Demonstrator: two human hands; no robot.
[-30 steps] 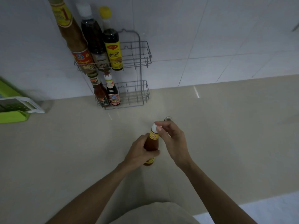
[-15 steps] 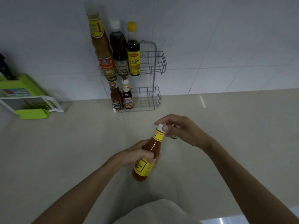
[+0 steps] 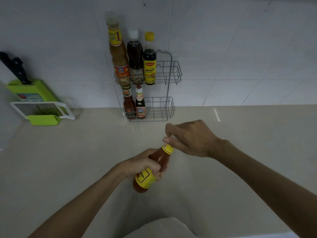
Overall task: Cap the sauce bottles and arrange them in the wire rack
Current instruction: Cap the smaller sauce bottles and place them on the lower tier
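Note:
My left hand (image 3: 142, 163) grips the body of a red chili sauce bottle (image 3: 151, 170) with a yellow label, tilted with its neck pointing up and right above the counter. My right hand (image 3: 190, 138) is closed over the bottle's top, and its fingers hide the white cap. Against the tiled wall stands a grey two-tier wire rack (image 3: 169, 79). Three tall bottles fill the left of its upper tier: a light brown one (image 3: 118, 54), a dark one with a white cap (image 3: 135, 57), and a dark one with a yellow cap (image 3: 149, 60). Two small bottles (image 3: 134, 104) stand in the lower tier.
A green knife block with a black-handled knife (image 3: 25, 86) and a white and green grater (image 3: 41, 110) sit at the far left of the beige counter (image 3: 248, 134). A pale cloth patch (image 3: 164, 229) shows at the bottom edge.
The bottle has been lifted and tilted further toward the right. My right hand has closed fully over the cap, which showed between my fingertips before. The view has shifted, so the rack sits more central.

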